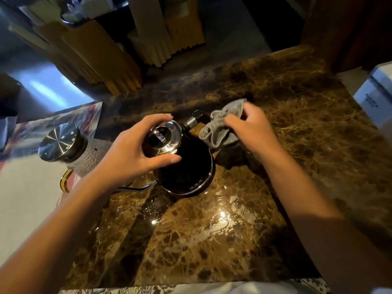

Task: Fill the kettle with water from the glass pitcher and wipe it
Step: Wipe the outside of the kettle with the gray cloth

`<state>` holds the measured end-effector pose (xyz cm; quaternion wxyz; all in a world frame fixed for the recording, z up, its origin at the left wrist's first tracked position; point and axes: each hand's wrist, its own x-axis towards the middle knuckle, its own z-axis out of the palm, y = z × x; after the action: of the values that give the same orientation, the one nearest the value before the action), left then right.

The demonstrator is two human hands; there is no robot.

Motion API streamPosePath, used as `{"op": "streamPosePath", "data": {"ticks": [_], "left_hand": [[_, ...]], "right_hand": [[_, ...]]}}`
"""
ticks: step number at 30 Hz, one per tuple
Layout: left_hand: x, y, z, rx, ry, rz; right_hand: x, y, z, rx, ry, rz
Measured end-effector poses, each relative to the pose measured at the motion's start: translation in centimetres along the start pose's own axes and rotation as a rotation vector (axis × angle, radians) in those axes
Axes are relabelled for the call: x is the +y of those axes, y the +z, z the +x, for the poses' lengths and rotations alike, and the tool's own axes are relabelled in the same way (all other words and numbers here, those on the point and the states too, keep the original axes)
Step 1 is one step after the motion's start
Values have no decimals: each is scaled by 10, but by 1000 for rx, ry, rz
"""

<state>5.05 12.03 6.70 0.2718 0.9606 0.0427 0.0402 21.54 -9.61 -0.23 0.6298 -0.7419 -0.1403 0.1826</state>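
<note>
Grey cloth is bunched in the right hand, pinched tight, at two o'clock from the black kettle. The left hand grips the kettle's shiny lid. The kettle sits on a brown marble counter. At nine o'clock stands the pitcher, just beside.

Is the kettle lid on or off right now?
On. The shiny lid sits over the kettle mouth, left hand gripping its rim. Fully seated: cannot tell.
</note>
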Motion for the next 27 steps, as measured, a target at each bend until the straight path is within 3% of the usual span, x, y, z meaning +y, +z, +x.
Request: {"op": "streamPosePath", "data": {"ticks": [3, 7, 12, 22, 27], "left_hand": [[3, 3, -7, 77, 7, 100], [14, 19, -26, 265, 5, 45], [24, 41, -28, 375, -39, 135], [-1, 19, -21, 155, 52, -154], [-5, 18, -15, 130, 58, -128]], "right_hand": [[-9, 7, 17, 29, -184, -214], [-16, 18, 23, -250, -341, -615], [-20, 10, 21, -344, -314, -607], [1, -26, -20, -462, -379, -555], [10, -22, -39, -473, -454, -612]]}}
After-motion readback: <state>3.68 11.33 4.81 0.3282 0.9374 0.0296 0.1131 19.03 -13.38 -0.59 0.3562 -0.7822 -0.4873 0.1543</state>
